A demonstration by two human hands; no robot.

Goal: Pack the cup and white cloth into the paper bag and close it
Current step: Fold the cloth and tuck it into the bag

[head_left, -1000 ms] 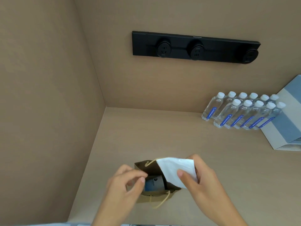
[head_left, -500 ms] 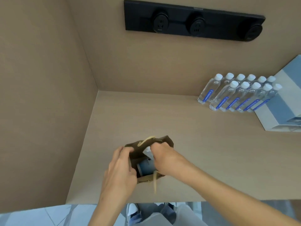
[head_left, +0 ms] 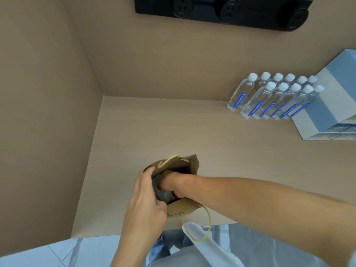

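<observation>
A small brown paper bag stands open near the front edge of the table. My left hand grips the bag's left rim and holds the mouth apart. My right hand reaches down into the bag, fingers curled on a crumpled shape in shadow, the white cloth. The cup is hidden under the cloth and hand. One cord handle lies on the far rim. The other handle hangs over the table edge.
Several water bottles stand at the back right beside a blue-and-white box. A black power strip is mounted on the back wall. A side wall closes off the left. The floor shows below the table edge.
The white cloth was held above the bag mouth; my right hand has since pushed it down inside. My left hand stays on the rim. The view has tipped downward.
</observation>
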